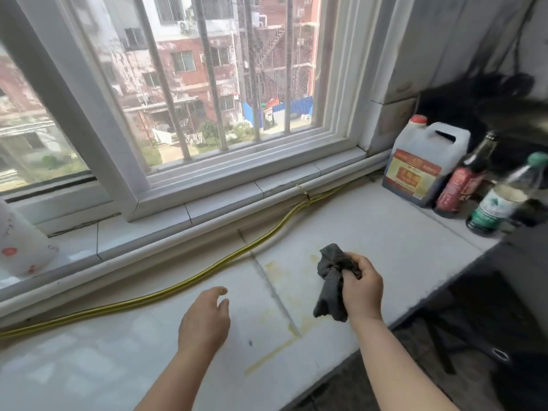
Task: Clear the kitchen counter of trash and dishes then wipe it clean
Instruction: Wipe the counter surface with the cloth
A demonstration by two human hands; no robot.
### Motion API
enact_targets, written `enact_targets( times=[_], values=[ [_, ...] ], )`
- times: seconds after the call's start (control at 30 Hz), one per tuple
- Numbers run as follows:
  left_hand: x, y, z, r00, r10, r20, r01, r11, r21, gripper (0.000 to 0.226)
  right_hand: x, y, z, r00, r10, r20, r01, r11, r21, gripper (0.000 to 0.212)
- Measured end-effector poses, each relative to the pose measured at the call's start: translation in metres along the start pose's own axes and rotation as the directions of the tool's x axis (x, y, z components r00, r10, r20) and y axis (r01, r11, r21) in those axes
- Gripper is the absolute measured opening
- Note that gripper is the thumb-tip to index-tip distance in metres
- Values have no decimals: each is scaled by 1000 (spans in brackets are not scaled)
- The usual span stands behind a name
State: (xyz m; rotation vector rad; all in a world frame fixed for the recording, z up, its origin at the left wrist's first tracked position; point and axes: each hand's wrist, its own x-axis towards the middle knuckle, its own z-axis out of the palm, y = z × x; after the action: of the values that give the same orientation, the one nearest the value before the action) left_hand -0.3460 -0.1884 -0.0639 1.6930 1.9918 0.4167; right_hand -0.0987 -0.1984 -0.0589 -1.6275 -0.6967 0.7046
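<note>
The white tiled counter [370, 226] runs below a barred window. Yellowish stains [284, 274] mark the tiles around the seam in front of me. My right hand [361, 287] grips a bunched dark grey cloth [333, 280], held just above the stained patch. To its left, my left hand [206, 318] hovers palm down over the counter, fingers loosely apart and holding nothing.
A yellow hose [189, 281] runs along the counter's back edge under the sill. A large jug [424, 161] and two bottles [465, 179] [501, 200] stand at the far right, by a dark stove [480, 315]. A white bag [20, 244] rests on the sill at left.
</note>
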Motion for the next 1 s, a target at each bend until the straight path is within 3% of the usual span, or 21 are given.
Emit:
enact_targets(
  times=[0.13,0.23,0.33,0.43,0.47,0.53,0.77,0.87,1.0],
  values=[
    [11,52,28,997,69,41,-69,998,11,34,51,7,-58,975,20,-220,-29,999,-41,32],
    [21,103,58,990,117,75,-118,993,16,33,88,17,-92,955,20,-295,-63,989,-135,30],
    [33,165,98,976,187,114,-191,981,25,33,120,38,-115,987,-18,-160,-48,914,-403,36],
    [42,216,130,956,257,143,-263,965,24,33,128,60,-115,980,-6,196,167,550,-818,60],
    [45,230,139,947,280,158,-288,957,28,33,133,65,-115,961,-8,275,249,449,-858,61],
    [51,256,158,930,315,187,-327,944,34,32,155,66,-125,952,10,306,283,357,-890,56],
    [80,285,185,928,325,184,-348,931,111,33,256,63,-169,997,40,63,51,246,-968,57],
    [93,285,180,937,314,151,-334,932,139,33,278,59,-147,995,64,72,55,233,-971,71],
    [112,272,172,954,281,105,-296,940,171,33,301,49,-100,975,67,213,191,238,-952,87]
  ],
)
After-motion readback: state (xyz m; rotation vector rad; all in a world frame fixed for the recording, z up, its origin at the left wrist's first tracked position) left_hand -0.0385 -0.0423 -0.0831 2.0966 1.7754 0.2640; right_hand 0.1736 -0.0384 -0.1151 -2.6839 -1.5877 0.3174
